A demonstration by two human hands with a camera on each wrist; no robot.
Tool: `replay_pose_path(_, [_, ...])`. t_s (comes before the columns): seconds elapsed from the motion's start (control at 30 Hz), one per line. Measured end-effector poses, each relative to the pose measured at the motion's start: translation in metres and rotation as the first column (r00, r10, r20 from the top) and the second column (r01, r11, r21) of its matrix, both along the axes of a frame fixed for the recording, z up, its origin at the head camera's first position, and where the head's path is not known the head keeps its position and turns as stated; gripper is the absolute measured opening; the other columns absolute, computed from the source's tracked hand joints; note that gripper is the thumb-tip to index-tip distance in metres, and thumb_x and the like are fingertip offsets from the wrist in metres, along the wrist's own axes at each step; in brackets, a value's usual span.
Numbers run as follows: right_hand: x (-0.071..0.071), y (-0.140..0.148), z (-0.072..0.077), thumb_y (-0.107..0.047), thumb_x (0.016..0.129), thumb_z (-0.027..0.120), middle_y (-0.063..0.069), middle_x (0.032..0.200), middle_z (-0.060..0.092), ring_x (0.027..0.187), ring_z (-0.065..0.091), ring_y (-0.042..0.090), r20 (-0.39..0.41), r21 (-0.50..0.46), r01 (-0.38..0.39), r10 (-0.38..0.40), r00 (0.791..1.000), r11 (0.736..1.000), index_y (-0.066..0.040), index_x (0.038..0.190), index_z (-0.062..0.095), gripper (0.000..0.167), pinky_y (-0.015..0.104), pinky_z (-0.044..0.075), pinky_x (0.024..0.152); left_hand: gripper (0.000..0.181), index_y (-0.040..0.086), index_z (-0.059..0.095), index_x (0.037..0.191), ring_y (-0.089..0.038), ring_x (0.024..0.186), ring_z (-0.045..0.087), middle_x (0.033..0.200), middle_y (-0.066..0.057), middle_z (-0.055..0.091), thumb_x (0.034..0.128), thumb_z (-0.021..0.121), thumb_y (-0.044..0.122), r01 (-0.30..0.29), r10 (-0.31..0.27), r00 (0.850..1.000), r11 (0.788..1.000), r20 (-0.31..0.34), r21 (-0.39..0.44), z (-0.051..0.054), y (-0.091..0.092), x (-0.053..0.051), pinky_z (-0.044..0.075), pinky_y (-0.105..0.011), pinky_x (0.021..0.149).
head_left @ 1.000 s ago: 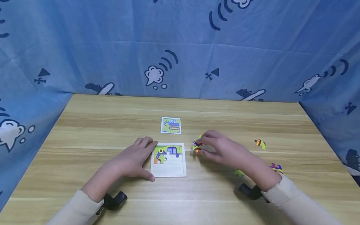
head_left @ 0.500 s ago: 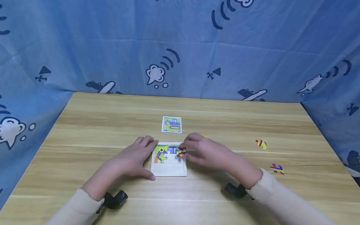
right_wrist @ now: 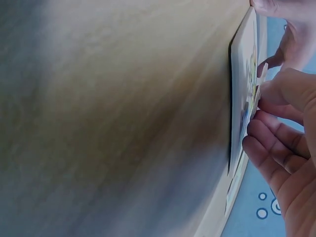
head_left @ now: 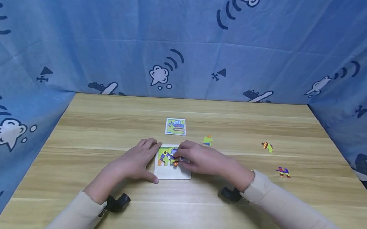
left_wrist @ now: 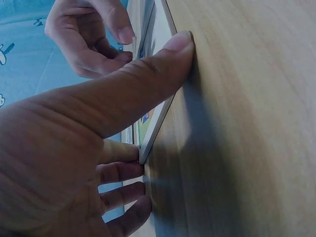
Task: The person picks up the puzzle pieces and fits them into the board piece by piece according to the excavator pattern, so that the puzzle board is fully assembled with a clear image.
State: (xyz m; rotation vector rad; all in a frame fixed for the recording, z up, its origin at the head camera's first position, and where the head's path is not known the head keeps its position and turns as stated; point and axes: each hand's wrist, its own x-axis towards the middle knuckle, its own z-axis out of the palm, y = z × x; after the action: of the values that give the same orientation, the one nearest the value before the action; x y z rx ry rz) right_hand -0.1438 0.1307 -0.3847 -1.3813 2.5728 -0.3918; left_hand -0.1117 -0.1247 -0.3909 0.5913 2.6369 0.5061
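A: What's filling the bg?

B: Blue printed cloth (head_left: 186, 43) is hanging behind a wood-grain worktop (head_left: 109, 119).

A: Hands?

B: Left hand (head_left: 135, 162) is spreading wide along the left edge of a puzzle tray (head_left: 174, 174), prob. steadying it. Right hand (head_left: 201, 158) is reaching over from the other side, fingers pinching narrow.

A: Tray?

B: Lying flat betw. the hands, partly filled. A smaller pic card (head_left: 175, 126) is lying just beyond, facing the person, prob. for ref.

A: Smallest?

B: Pcs. Right hand is holding a red-yellow piece (head_left: 176, 163) over tray's middle, prob. for positioning; can't tell if touching. A green piece (head_left: 208, 141), an orange-green piece (head_left: 267, 147) & a purple-yellow piece (head_left: 283, 172) are lying apart at right, prob. for easy pickup.
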Motion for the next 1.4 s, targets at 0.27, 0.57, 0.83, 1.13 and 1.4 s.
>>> replay_pose_path(0.27, [0.001,-0.006,-0.002,-0.015,0.100,0.069,0.004,0.124,0.069,0.112,0.066,0.014,-0.044,0.011,-0.038,0.038,0.998,0.999,-0.011,0.126,0.074,0.027,0.030,0.059,0.097,0.118,0.004,0.032,0.163,-0.034,0.151,0.034,0.164,-0.015,0.036,0.0740,0.093,0.050,0.005,-0.005,1.000,1.000,0.003,0.011,-0.002,-0.001,0.000,0.040,-0.052,0.124])
replay_pose_path(0.57, [0.000,-0.007,-0.004,-0.018,0.100,0.070,0.003,0.125,0.070,0.114,0.066,0.013,-0.073,0.040,-0.049,0.052,0.996,0.998,-0.012,0.127,0.075,0.027,0.029,0.059,0.099,0.118,0.004,0.033,0.163,-0.034,0.150,0.035,0.164,-0.015,0.036,0.0736,0.094,0.049,0.002,-0.002,1.000,1.000,0.004,0.012,-0.001,0.000,0.000,0.041,-0.053,0.123])
replay_pose_path(0.83, [0.002,-0.007,-0.004,-0.019,0.100,0.071,0.003,0.126,0.069,0.115,0.066,0.013,-0.068,0.045,-0.040,0.043,0.997,0.998,-0.012,0.127,0.075,0.029,0.029,0.060,0.099,0.118,0.003,0.032,0.163,-0.034,0.150,0.035,0.164,-0.015,0.037,0.0738,0.094,0.049,0.003,-0.003,1.000,1.000,0.004,0.014,0.000,0.001,0.000,0.041,-0.052,0.123])
replay_pose_path(1.13, [0.004,-0.011,-0.003,-0.015,0.098,0.071,0.004,0.121,0.070,0.110,0.064,0.015,-0.095,0.024,-0.055,0.057,0.994,0.998,-0.011,0.122,0.076,0.024,0.028,0.059,0.096,0.118,0.004,0.032,0.163,-0.034,0.150,0.035,0.164,-0.015,0.036,0.0735,0.094,0.049,-0.001,0.001,1.000,1.000,0.004,0.006,0.000,0.000,0.000,0.041,-0.053,0.123])
replay_pose_path(1.4, [0.006,-0.014,-0.003,-0.012,0.097,0.071,0.002,0.112,0.068,0.102,0.061,0.013,-0.089,0.034,-0.045,0.048,0.995,0.998,-0.012,0.117,0.078,0.021,0.025,0.059,0.089,0.117,0.003,0.032,0.163,-0.035,0.149,0.035,0.164,-0.015,0.036,0.0741,0.094,0.049,0.010,-0.010,1.000,1.000,-0.001,0.009,0.000,-0.001,0.000,0.041,-0.053,0.122])
